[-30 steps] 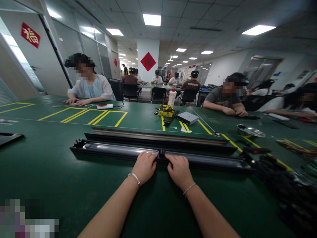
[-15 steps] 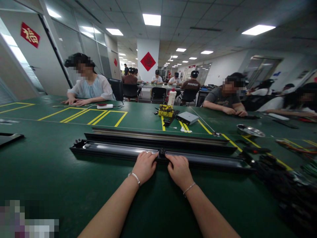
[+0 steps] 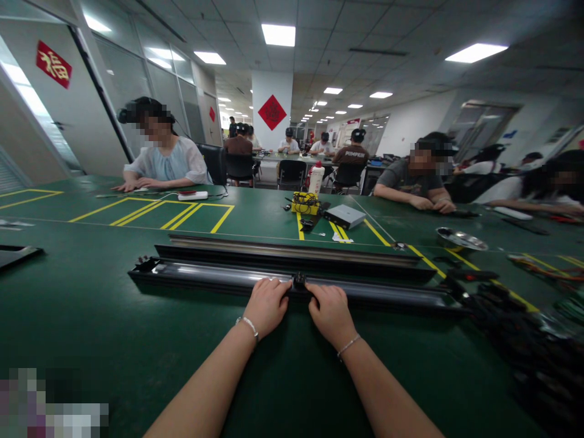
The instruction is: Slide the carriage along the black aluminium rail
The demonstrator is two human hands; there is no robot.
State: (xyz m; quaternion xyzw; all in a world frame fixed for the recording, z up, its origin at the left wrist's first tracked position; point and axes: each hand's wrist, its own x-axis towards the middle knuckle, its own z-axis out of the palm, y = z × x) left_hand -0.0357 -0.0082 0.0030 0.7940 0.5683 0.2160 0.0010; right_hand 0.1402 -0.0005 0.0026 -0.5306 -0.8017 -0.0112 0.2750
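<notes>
A long black channel-shaped rail [image 3: 210, 275] with a glossy inner surface lies crosswise on the table in front of me. Midway along it sits a small black block [image 3: 299, 280]. My left hand [image 3: 268, 305] is closed at the rail's near edge, its index fingertip against the block's left side. From the other side my right hand [image 3: 332, 310] mirrors it, fingers curled at the same edge and the index fingertip by the block's right side. Both thumbs are tucked low near the front wall. Some fingertips are hidden behind my knuckles.
Just behind lies another long black rail [image 3: 296, 252]. Black cables [image 3: 506, 328] are heaped at the right, below a metal bowl [image 3: 460, 239]. Farther back are a grey box [image 3: 345, 216] and a yellow holder [image 3: 305, 204]. Co-workers sit across the green table [image 3: 137, 359].
My hands and the rail stay in nearly the same place. The small block looks slightly turned between my fingertips. A co-worker's hand at the far left has shifted slightly.
</notes>
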